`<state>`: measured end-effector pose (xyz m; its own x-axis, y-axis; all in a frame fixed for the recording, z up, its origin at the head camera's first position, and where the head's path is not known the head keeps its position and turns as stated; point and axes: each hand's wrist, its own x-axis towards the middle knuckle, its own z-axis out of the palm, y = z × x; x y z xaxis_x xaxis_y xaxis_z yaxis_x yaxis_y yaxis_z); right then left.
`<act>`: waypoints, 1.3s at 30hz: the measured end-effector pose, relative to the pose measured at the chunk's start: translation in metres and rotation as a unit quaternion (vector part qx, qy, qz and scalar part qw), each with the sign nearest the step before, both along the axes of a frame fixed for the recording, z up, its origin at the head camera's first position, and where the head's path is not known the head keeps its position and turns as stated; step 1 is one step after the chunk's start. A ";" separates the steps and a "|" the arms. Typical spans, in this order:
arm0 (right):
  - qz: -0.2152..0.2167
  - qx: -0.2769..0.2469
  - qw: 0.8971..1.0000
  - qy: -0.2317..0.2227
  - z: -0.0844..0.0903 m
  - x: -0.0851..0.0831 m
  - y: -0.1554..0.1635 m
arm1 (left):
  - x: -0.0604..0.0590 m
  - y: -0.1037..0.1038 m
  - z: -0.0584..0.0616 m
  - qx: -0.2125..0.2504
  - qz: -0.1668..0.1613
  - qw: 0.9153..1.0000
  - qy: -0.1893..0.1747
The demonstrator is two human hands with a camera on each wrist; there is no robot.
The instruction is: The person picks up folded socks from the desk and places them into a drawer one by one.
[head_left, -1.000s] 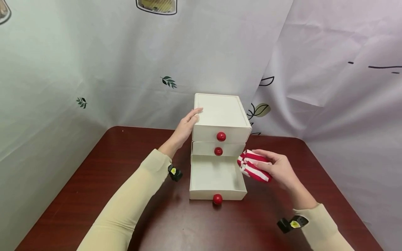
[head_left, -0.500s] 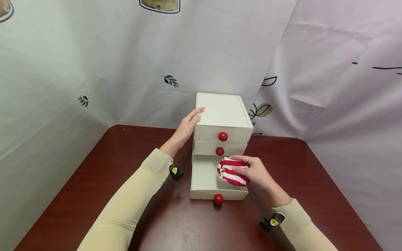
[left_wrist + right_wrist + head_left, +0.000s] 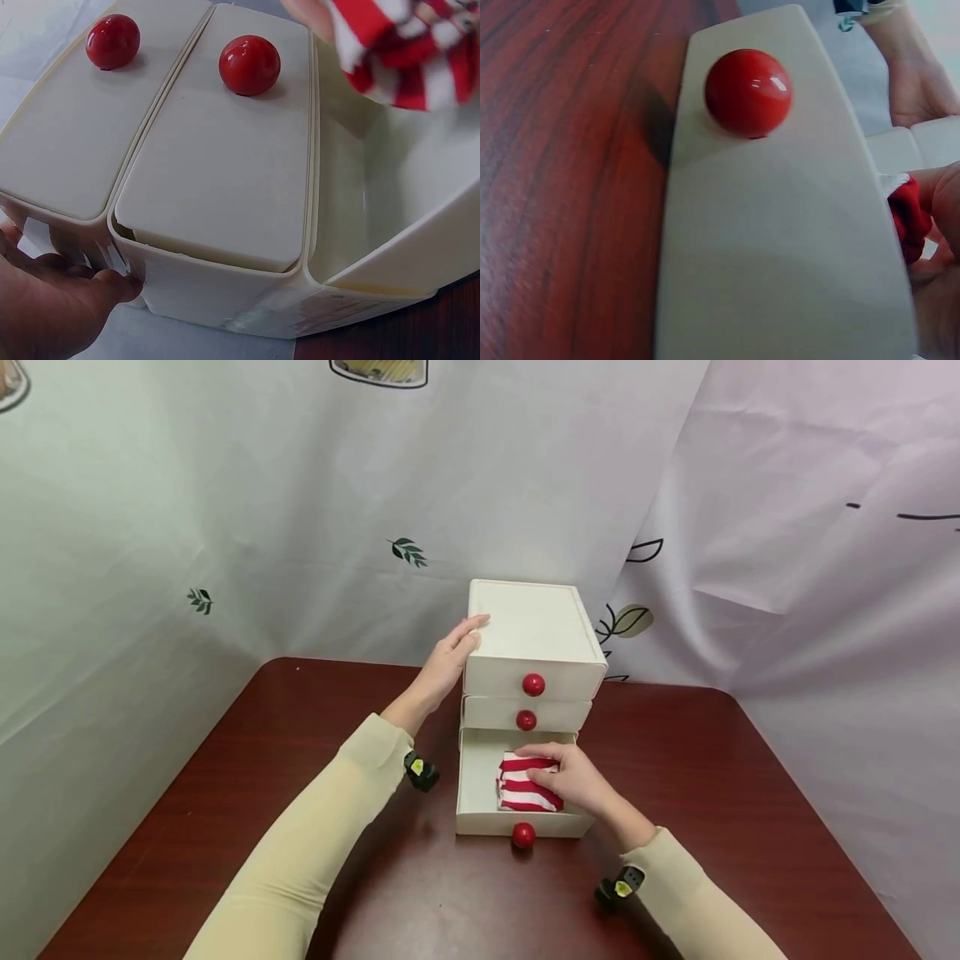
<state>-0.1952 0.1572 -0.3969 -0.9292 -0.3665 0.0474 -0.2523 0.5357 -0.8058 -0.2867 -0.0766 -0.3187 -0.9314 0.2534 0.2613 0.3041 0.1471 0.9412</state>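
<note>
A white three-drawer cabinet (image 3: 534, 622) with round red knobs has its bottom drawer (image 3: 483, 823) pulled out. My right hand (image 3: 576, 778) pinches a folded red-and-white striped cloth (image 3: 525, 798) between thumb and fingers, low inside that drawer. From the left wrist, the striped cloth (image 3: 420, 64) shows over the drawer's interior; from the right wrist, the drawer front hides most of it. My left hand (image 3: 441, 670) rests at the cabinet's upper left edge, fingers on the top and thumb against the side (image 3: 124, 285).
The cabinet stands on a dark red wooden table (image 3: 345, 685) with rounded back corners. Behind and beside it hangs a pale printed cloth backdrop (image 3: 300, 510). The top drawer's knob (image 3: 533, 685) and the middle drawer's knob (image 3: 527, 720) stick out above the bottom drawer.
My right hand has carried the striped cloth leftward and down, from beside the bottom drawer into it. The left hand stays at the cabinet's edge.
</note>
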 end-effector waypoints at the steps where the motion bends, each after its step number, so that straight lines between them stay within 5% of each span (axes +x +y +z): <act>1: 0.010 0.007 1.000 0.007 -0.002 0.000 -0.001 | -0.001 0.000 -0.002 0.000 0.001 1.000 0.001; 8: 0.049 0.037 0.998 0.033 -0.009 0.000 -0.006 | -0.002 0.000 -0.004 0.004 0.001 1.000 0.011; 13: 0.024 0.056 0.994 0.089 -0.003 0.007 -0.003 | -0.003 0.001 -0.003 0.005 0.008 1.000 0.016; 18: -0.007 0.048 0.993 0.112 0.013 0.034 0.006 | -0.003 0.003 -0.002 -0.002 0.003 1.000 0.008; 23: 0.011 0.025 0.998 0.061 0.021 0.064 0.019 | 0.004 0.001 0.004 0.000 0.002 1.000 0.007; 29: 0.045 -0.055 0.996 -0.058 0.011 0.083 0.034 | 0.022 0.001 0.020 -0.003 0.005 1.000 0.009; 37: 0.066 -0.079 0.985 -0.142 -0.020 0.092 0.021 | 0.025 0.002 0.021 0.004 0.003 1.000 0.009; 39: 0.063 -0.076 0.983 -0.154 -0.025 0.094 0.015 | 0.017 0.002 0.016 0.005 0.000 1.000 0.008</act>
<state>-0.1011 0.1725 -0.4216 -0.8554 -0.4905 -0.1663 -0.0402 0.3831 -0.9228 -0.2693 -0.0745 -0.3025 -0.9267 0.2514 0.2794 0.3199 0.1374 0.9375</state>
